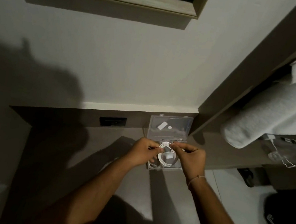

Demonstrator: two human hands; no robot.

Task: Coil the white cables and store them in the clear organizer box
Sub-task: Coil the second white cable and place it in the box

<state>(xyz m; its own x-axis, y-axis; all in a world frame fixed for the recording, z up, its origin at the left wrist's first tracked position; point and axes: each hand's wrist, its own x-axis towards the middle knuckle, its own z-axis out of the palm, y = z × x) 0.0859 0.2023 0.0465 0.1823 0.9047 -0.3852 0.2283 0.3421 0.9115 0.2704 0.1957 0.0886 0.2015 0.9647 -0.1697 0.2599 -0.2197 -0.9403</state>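
Two hands, the left hand [142, 152] and the right hand [190, 159], pinch a white cable [164, 153] coil over the open clear box [169, 128] on the worktop [78, 159].

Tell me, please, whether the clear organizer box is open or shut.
Open: the clear organizer box has its lid standing up against the wall, and a coiled white cable lies in its base.

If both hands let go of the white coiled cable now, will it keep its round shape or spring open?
The white cable is thin and loosely looped, so it would probably spring wider. The clear organizer box under it may contain the loops. Left hand and right hand pinch it at the top, suggesting it needs restraint.
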